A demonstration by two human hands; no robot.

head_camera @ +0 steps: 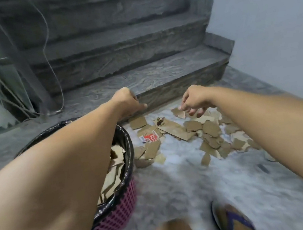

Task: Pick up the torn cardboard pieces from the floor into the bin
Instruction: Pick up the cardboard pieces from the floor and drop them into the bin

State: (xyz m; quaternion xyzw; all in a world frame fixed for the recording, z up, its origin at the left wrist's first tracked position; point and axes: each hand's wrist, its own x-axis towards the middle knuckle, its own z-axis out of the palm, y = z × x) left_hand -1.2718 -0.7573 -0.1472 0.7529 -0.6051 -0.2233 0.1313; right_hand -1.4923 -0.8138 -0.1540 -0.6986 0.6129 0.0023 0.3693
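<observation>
My right hand [193,99] hangs in the centre-right of the frame, just above the far edge of the torn brown cardboard pieces [197,131] scattered over the pale mottled stone floor [185,184]. Its fingers are loosely curled downward with the tips close together at one small scrap; whether they actually pinch it I cannot tell. My left hand [127,102] sits just left of centre, fingers curled under the palm, near the foot of the lowest grey stone stair [142,81], and I see nothing held in it. My left forearm crosses over the round pink plastic mesh bin [118,217], lined with a black bag, in the lower left; more brown cardboard scraps [113,170] lie inside it. Among the floor pieces, near the bin's rim, lies a scrap with a red and white printed label [149,137]. At the bottom right is my blue-strapped sandal [238,223].
</observation>
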